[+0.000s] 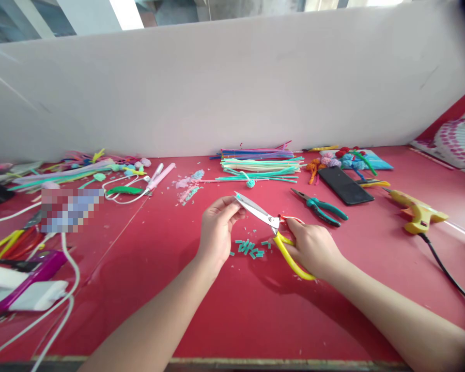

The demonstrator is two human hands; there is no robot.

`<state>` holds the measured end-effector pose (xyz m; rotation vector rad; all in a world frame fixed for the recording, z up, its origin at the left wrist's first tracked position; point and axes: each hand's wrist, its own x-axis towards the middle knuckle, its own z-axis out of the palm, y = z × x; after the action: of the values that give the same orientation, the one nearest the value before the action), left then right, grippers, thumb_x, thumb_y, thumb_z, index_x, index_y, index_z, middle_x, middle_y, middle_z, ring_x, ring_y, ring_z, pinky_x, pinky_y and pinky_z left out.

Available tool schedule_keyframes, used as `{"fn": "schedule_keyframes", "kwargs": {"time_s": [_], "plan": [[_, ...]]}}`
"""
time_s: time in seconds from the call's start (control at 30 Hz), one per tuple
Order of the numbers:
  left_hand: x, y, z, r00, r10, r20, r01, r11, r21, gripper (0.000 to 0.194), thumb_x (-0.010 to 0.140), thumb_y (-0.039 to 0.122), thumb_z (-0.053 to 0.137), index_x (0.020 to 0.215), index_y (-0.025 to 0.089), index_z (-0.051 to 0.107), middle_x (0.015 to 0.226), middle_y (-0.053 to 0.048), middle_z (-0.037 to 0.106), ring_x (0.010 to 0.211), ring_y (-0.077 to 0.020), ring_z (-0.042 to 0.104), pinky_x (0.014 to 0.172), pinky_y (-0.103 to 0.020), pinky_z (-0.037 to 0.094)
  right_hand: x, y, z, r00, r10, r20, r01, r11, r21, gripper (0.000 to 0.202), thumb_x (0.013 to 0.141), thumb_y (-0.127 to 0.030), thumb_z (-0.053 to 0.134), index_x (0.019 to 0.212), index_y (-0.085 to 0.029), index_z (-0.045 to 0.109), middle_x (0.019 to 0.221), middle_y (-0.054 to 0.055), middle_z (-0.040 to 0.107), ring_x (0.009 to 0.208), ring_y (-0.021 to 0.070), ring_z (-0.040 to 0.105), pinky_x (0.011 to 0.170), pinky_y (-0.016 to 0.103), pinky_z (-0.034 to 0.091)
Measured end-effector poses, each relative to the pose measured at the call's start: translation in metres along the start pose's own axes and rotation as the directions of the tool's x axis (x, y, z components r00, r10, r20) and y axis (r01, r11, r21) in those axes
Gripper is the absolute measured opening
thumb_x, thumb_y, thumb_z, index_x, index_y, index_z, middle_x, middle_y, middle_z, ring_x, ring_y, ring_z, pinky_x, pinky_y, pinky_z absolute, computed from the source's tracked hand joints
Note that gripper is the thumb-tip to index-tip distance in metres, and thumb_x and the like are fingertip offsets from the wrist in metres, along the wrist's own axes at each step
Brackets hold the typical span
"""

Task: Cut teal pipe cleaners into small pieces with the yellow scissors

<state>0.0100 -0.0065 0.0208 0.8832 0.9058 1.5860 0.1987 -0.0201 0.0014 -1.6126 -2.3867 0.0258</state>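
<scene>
My right hand (313,248) is closed round the handles of a pair of scissors (259,213), one handle yellow and the other orange-red. Their blades point up and left, with the tips at the fingers of my left hand (221,222). Those left fingers are pinched together; a trace of teal shows at the blade tips, but what they hold is mostly hidden. Below the blades, several short teal cut pieces (250,249) lie scattered on the red table (232,320).
Bundled pipe cleaners (259,166) lie at the back, with a small teal pom-pom (250,183) in front. To the right are pliers (321,206), a black phone (345,185) and a yellow glue gun (420,211). White cables (75,268) and a purple device (42,279) occupy the left.
</scene>
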Motion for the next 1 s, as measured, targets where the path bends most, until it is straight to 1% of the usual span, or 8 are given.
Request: {"fn": "schedule_keyframes", "kwargs": {"time_s": [0.3,0.53,0.83,0.93,1.0], "plan": [[-0.0007,0.0030,0.0030,0.999,-0.019,-0.039,0.019,1.000,0.007,0.011,0.063,0.020,0.060,0.071,0.014,0.060,0.064,0.000,0.059,0.059,-0.0082,0.054,0.063,-0.023,0.042,-0.0001,-0.0007,0.0009,1.000,0.004,-0.011,-0.004,1.000,-0.010,0.048,0.075,-0.059,0.026,0.079,-0.017,0.050,0.047,0.001,0.049,0.039,0.0108,0.040,0.042,0.023,0.015],[0.0002,0.0018,0.0003,1.000,-0.002,-0.019,0.002,1.000,0.005,0.013,0.063,0.020,0.060,0.074,0.014,0.061,0.065,-0.001,0.060,0.059,-0.0083,0.054,0.062,-0.023,0.043,-0.0004,-0.0002,0.0023,1.000,-0.007,-0.026,0.006,1.000,-0.029,0.046,0.075,-0.058,0.026,0.075,-0.017,0.048,0.046,0.000,0.047,0.037,0.0095,0.036,0.041,0.022,0.015],[0.0001,0.0025,0.0017,0.999,0.005,-0.042,-0.004,1.000,0.022,0.012,0.062,0.021,0.061,0.072,0.014,0.061,0.066,-0.001,0.060,0.059,-0.0077,0.054,0.062,-0.022,0.042,-0.0004,-0.0006,0.0006,1.000,0.020,-0.021,-0.021,0.999,-0.046,0.042,0.074,-0.056,0.030,0.068,-0.018,0.046,0.044,-0.002,0.041,0.036,0.0084,0.031,0.040,0.022,0.014],[0.0004,0.0021,0.0012,0.999,0.009,-0.041,-0.008,1.000,0.028,0.011,0.063,0.020,0.061,0.072,0.014,0.061,0.066,0.000,0.061,0.059,-0.0074,0.054,0.062,-0.022,0.042,-0.0001,-0.0001,0.0016,0.998,0.055,-0.012,-0.055,0.999,0.000,0.037,0.073,-0.054,0.036,0.066,-0.019,0.045,0.044,-0.002,0.040,0.037,0.0082,0.030,0.041,0.022,0.014],[0.0002,0.0012,0.0013,1.000,0.000,-0.023,0.001,1.000,0.027,0.012,0.064,0.020,0.060,0.073,0.014,0.060,0.067,-0.001,0.061,0.060,-0.0078,0.055,0.064,-0.022,0.042,0.0007,-0.0006,0.0023,0.997,0.081,-0.012,-0.079,0.992,0.100,0.034,0.071,-0.052,0.040,0.064,-0.019,0.045,0.045,-0.003,0.040,0.039,0.0077,0.029,0.041,0.021,0.015]]}}
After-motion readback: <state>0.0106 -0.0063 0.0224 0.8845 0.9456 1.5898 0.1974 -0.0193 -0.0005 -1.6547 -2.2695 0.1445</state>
